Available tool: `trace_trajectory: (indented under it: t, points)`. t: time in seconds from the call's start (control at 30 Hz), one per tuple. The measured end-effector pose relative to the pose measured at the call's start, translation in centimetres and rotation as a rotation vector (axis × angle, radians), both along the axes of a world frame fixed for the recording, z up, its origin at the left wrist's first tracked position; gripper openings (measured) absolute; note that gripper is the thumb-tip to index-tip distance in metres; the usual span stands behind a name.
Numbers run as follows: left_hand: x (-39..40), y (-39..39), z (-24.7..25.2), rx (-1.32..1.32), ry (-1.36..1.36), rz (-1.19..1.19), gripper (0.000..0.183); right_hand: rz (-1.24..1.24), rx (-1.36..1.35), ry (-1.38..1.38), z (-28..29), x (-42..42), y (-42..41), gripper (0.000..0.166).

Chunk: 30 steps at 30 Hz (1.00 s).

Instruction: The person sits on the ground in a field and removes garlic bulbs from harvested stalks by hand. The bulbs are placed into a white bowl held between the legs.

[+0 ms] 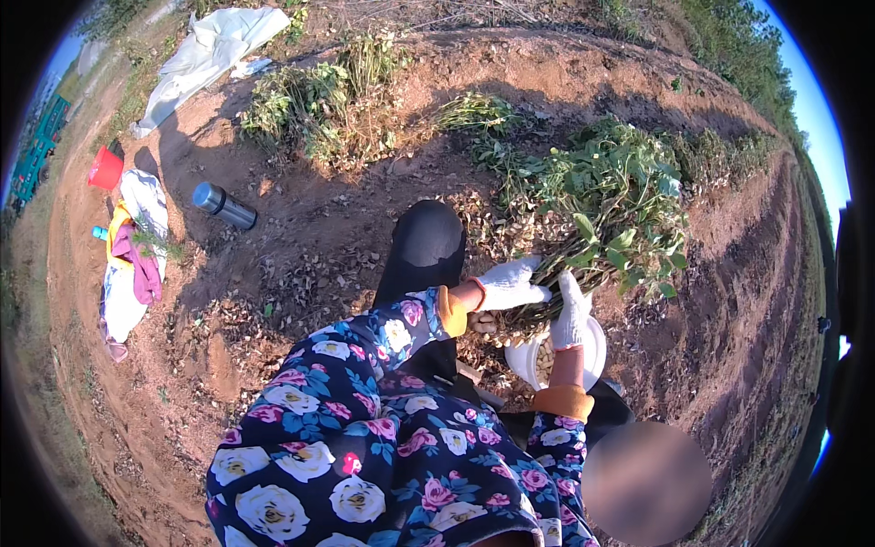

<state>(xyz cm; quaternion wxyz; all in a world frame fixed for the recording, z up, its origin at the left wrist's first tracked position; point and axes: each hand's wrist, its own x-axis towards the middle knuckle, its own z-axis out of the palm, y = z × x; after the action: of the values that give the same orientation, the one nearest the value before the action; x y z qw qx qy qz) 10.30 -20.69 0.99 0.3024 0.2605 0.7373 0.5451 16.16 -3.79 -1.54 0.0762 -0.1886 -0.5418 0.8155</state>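
Note:
My left hand (513,284), in a white knit glove, grips the stems of a bunch of leafy peanut plants (615,205). My right hand (571,314), gloved the same way, holds the stems from the other side, its fingers pointing up. The leafy tops spread away from me, while the root ends with peanut pods (516,336) lie towards me. Under my right wrist stands a white plastic bucket (597,345); peanut pods (545,359) show inside it. My right forearm hides part of the bucket.
More pulled plants (321,102) lie along a soil ridge (547,61) ahead. At left are a steel thermos flask (225,205), a red bucket (106,168), heaped cloths (140,273) and a white plastic sheet (212,58). My bent knee (429,236) rises beside the plants.

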Motion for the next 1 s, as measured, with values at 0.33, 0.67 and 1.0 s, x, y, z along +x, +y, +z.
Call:
trace_trajectory:
  t: [0.33,0.67,1.0]
  points:
    - [-1.7,-2.9,-0.6,0.136,-0.009,0.348,0.081,-0.142,-0.096,-0.035,-1.2,-1.7,2.4,0.027]
    - [0.4,-0.7,-1.6,-0.167,0.618,0.384,0.103,-0.234,0.191,-0.059,-1.7,-2.1,1.4,0.037]
    - [1.7,0.4,-2.8,-0.098,0.187,0.164,0.132,-0.112,-0.038,0.018,1.3,-2.1,-2.3,0.031]
